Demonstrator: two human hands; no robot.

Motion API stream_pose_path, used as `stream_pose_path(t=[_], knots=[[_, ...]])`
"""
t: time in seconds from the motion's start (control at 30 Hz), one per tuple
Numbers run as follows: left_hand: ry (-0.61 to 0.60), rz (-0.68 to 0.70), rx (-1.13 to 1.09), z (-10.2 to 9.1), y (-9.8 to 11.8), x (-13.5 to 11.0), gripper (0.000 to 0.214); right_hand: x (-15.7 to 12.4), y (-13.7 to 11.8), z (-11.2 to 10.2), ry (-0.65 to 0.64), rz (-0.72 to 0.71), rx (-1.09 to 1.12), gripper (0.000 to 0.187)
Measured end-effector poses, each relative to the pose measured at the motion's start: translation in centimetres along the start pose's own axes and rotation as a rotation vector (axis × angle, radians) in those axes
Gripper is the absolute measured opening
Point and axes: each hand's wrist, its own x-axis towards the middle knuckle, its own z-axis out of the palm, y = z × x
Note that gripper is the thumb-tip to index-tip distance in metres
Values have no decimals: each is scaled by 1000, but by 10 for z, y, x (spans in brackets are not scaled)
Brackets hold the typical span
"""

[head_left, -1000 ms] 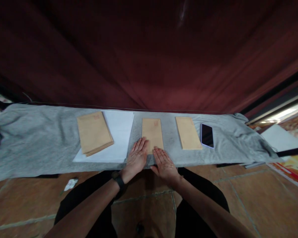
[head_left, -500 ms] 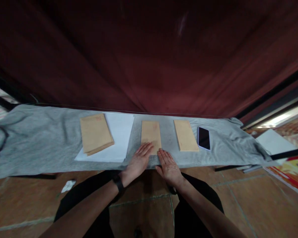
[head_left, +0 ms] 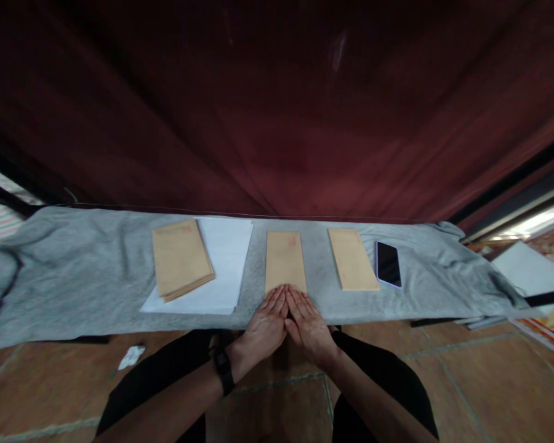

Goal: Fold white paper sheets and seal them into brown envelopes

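A brown paper envelope (head_left: 285, 257) lies flat on the grey cloth, its lower end toward me. My left hand (head_left: 268, 321) rests with outstretched fingers on that near end. Beside it, my right hand (head_left: 307, 324) lies flat too, and the fingertips of both hands meet on the envelope. Neither hand grips anything. Another brown envelope (head_left: 353, 259) lies to the right. On the left, a stack of brown envelopes (head_left: 181, 256) sits partly over white paper sheets (head_left: 229, 258).
A phone (head_left: 388, 264) lies right of the envelopes on the grey cloth (head_left: 87, 264) covering a narrow table. A dark red curtain (head_left: 277, 135) hangs behind. A crumpled white scrap (head_left: 132, 356) is on the tiled floor (head_left: 60, 387).
My left hand has slid down to the envelope's near edge, and my right hand has moved inward beside it, so the fingertips touch. The whole view has shifted slightly.
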Motion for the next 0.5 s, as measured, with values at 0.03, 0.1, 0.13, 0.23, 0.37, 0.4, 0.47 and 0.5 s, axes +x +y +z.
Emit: stream_pose_path(t=[0.03, 0.1, 0.13, 0.23, 0.37, 0.4, 0.47, 0.5], knots=[[-5, -8, 8, -1, 0, 0, 70, -1, 0, 2, -3, 4, -10, 60], [-8, -22, 24, -4, 1, -2, 68, -3, 2, 5, 3, 15, -28, 60], [-6, -27, 29, -6, 1, -2, 67, -4, 3, 6, 13, 22, -35, 60], [22, -33, 30, -13, -2, -4, 58, -5, 6, 7, 48, 42, -50, 57], [55, -75, -16, -19, -14, -3, 44, -4, 7, 7, 73, 48, -58, 57], [53, -78, -32, -20, -17, -2, 44, -4, 7, 7, 76, 52, -57, 58], [35, -58, -53, -19, -23, 3, 47, -4, 6, 9, 78, 64, -51, 58], [21, -39, -54, -18, -25, 6, 50, -3, 6, 11, 81, 73, -45, 57]])
